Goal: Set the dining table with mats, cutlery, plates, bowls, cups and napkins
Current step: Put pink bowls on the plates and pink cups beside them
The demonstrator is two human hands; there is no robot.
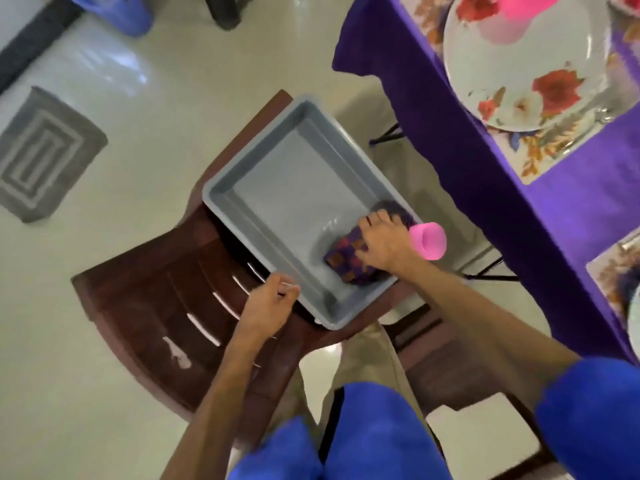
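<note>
A grey tray [277, 140] rests on the seat of a brown plastic chair [156, 299]. A folded purple patterned napkin [346, 261] lies in the tray's near right corner. My right hand [384, 244] presses its fingers on the napkin while a pink cup [429, 240] sticks out from its grip on the thumb side. My left hand [268, 306] is curled on the tray's near left rim. On the table with the purple cloth [450, 140], a floral mat [540, 150] carries a flowered white plate [526, 84] with a pink vessel [516, 15] on it.
A second floral mat [620, 268] shows at the right edge of the table. A grey floor mat [45, 154] lies on the tiled floor at left. A blue bin [121, 12] stands at the top. The table's folding legs [388, 135] are beside the chair.
</note>
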